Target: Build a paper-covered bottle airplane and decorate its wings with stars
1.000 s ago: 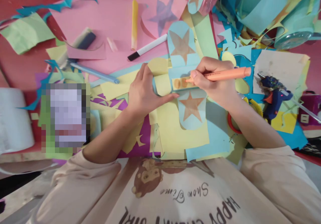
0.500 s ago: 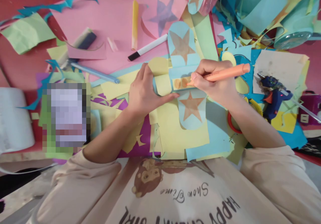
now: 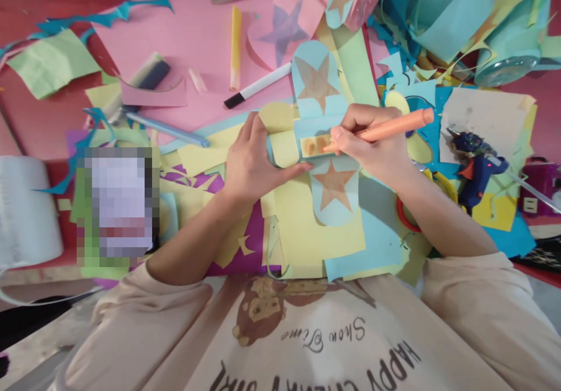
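My right hand [image 3: 379,145] grips an orange marker [image 3: 401,124], its tip down on a small pale yellow strip [image 3: 309,145] with orange round spots. That strip lies across the middle of a light blue paper cutout [image 3: 303,58]. A brown-orange star [image 3: 318,80] is on the cutout's far rounded end, and an orange star [image 3: 333,185] on its near end. With its fingers and thumb apart, my left hand [image 3: 248,160] rests flat on the papers to the left, the thumb pointing at the cutout's edge. Beneath lies a pale yellow sheet [image 3: 315,245].
A blue glue gun [image 3: 477,172] lies on the right, near red-and-yellow-handled scissors [image 3: 405,218]. Beyond my hands are a yellow marker [image 3: 235,46], a black-capped white marker [image 3: 258,85] and pink paper [image 3: 193,28]. A light blue pen [image 3: 169,128] and paper scraps are on the left.
The view has shifted slightly. My right hand keeps the orange marker on nearly the same part of the strip, and my left hand stays in place.
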A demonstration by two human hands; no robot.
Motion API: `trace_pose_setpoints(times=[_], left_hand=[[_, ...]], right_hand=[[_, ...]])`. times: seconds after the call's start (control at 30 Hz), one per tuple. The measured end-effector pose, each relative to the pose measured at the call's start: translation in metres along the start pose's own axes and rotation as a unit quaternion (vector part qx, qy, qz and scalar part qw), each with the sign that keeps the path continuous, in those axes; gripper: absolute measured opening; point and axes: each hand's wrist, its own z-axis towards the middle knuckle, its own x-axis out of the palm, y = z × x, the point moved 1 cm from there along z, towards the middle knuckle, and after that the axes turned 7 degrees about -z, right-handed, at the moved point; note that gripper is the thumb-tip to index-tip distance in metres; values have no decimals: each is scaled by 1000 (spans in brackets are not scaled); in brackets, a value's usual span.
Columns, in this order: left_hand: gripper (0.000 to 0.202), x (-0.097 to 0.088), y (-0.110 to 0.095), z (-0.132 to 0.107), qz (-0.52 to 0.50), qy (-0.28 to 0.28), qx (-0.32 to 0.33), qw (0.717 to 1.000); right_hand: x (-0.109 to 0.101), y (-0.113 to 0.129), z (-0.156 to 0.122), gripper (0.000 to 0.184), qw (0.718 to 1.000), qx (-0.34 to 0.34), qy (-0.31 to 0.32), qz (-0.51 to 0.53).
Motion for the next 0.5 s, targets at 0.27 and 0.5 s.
trace_pose_setpoints(times=[0.27, 0.5], left_hand=[[89, 1, -2, 0, -2, -5, -2, 1000], [91, 2, -1, 0, -5, -7, 1, 1000]], right_hand=[[1, 4, -1, 43, 1000, 15, -2, -18], [-10, 2, 0, 34, 993, 48, -65, 82]])
